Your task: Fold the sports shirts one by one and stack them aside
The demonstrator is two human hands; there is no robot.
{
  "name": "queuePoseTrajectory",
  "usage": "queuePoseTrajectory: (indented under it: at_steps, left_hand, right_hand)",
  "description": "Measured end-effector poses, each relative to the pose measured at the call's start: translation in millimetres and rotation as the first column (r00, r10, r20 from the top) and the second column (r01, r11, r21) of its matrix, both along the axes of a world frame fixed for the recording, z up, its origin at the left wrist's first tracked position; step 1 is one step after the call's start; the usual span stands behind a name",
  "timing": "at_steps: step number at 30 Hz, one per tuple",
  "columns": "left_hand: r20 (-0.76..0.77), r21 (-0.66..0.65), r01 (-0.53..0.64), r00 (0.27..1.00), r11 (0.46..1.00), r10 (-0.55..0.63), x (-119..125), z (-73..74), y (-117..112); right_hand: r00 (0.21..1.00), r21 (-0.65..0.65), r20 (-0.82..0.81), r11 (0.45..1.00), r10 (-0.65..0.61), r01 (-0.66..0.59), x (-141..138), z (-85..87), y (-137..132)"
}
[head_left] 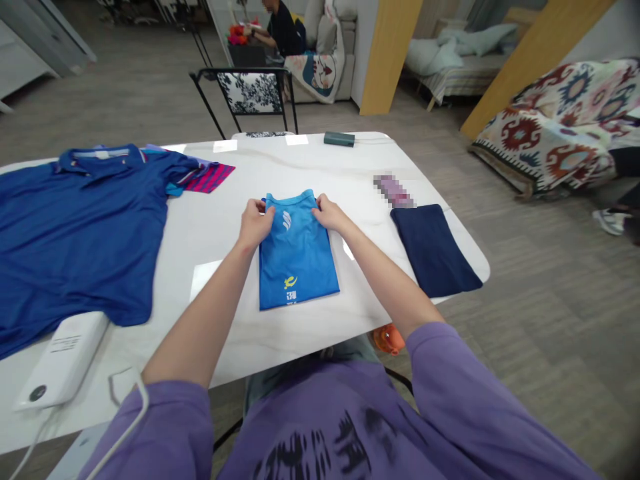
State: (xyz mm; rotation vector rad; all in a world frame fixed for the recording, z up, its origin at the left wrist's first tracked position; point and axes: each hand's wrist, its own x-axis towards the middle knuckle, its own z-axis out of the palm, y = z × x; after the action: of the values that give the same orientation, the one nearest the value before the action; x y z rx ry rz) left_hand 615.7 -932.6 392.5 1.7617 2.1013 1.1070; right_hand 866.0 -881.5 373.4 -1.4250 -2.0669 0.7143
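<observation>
A light blue shirt (297,257), folded into a narrow rectangle with a white logo near the collar, lies on the white table (300,160) in front of me. My left hand (254,223) pinches its far left corner. My right hand (327,213) pinches the far right corner. Both hands rest at the collar end, fingers closed on the cloth.
A dark blue polo shirt (75,227) is spread over the table's left side, with a striped pink garment (207,177) beyond it. A folded navy cloth (433,250) lies at the right edge. A white power bank (63,360), a dark case (339,139), a chair (250,93) and a seated person (280,27) are around.
</observation>
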Motion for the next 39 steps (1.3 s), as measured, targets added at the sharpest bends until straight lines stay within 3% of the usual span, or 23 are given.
queuePoseTrajectory:
  at_steps: [4, 8, 14, 17, 19, 21, 23, 27, 29, 30, 32, 35, 36, 39]
  left_hand:
    - [0.087, 0.234, 0.084, 0.991, 0.969, -0.107, 19.5, 31.1, -42.2]
    - [0.132, 0.473, 0.256, 0.925, 0.843, -0.356, 58.7, 71.5, -99.8]
    - [0.084, 0.539, 0.459, 0.805, 0.706, -0.587, 159.3, 116.3, -172.5]
    - [0.081, 0.535, 0.531, 0.742, 0.657, -0.665, 214.0, 126.4, -182.6]
    - [0.077, 0.506, 0.575, 0.713, 0.644, -0.697, 249.3, 124.8, -175.2]
    - [0.07, 0.457, 0.603, 0.708, 0.654, -0.702, 282.5, 112.3, -153.4]
    - [0.045, 0.398, 0.609, 0.734, 0.686, -0.678, 311.7, 87.0, -118.5]
    - [-0.063, 0.259, 0.565, 0.819, 0.783, -0.57, 349.6, 12.7, -49.5]
    - [-0.169, 0.173, 0.502, 0.863, 0.847, -0.477, 358.2, -21.1, -41.6]
    - [-0.236, 0.139, 0.502, 0.854, 0.854, -0.464, 361.0, -34.5, -46.5]
    - [-0.36, 0.08, 0.606, 0.758, 0.791, -0.544, 365.9, -54.8, -68.7]
    - [-0.448, -0.031, 0.795, 0.531, 0.606, -0.72, 375.0, -77.5, -106.2]
    - [-0.45, -0.074, 0.821, 0.479, 0.566, -0.753, 378.5, -85.0, -113.9]
    - [-0.429, -0.19, 0.833, 0.405, 0.519, -0.807, 386.7, -105.3, -120.6]
  right_hand:
    - [0.939, 0.058, -0.343, 0.997, -0.019, 0.042, 28.3, 13.2, -35.0]
    - [0.845, 0.121, -0.534, 0.988, -0.013, 0.091, 78.4, 32.6, -97.6]
    - [0.835, 0.293, -0.551, 0.931, -0.022, 0.218, 189.5, 66.1, -201.1]
    - [0.853, 0.353, -0.512, 0.88, -0.101, 0.317, 253.6, 87.0, -225.9]
    - [0.871, 0.393, -0.468, 0.848, -0.148, 0.355, 295.5, 96.3, -221.3]
    - [0.891, 0.407, -0.414, 0.838, -0.186, 0.364, 333.3, 95.0, -198.4]
    - [0.906, 0.372, -0.353, 0.854, -0.232, 0.364, 363.3, 79.8, -161.7]
    - [0.903, 0.23, -0.17, 0.875, -0.394, 0.425, 392.7, 18.2, -90.0]
    - [0.881, 0.205, -0.055, 0.859, -0.469, 0.47, 394.7, -13.7, -76.7]
    - [0.872, 0.215, -0.01, 0.85, -0.49, 0.48, 394.0, -26.9, -77.5]
    - [0.871, 0.262, 0.045, 0.847, -0.489, 0.462, 390.9, -47.2, -90.8]
    - [0.905, 0.294, 0.102, 0.882, -0.413, 0.369, 384.3, -68.3, -121.8]
    - [0.915, 0.286, 0.127, 0.898, -0.383, 0.336, 381.5, -74.4, -130.5]
    - [0.92, 0.23, 0.202, 0.93, -0.336, 0.288, 370.9, -88.5, -145.1]
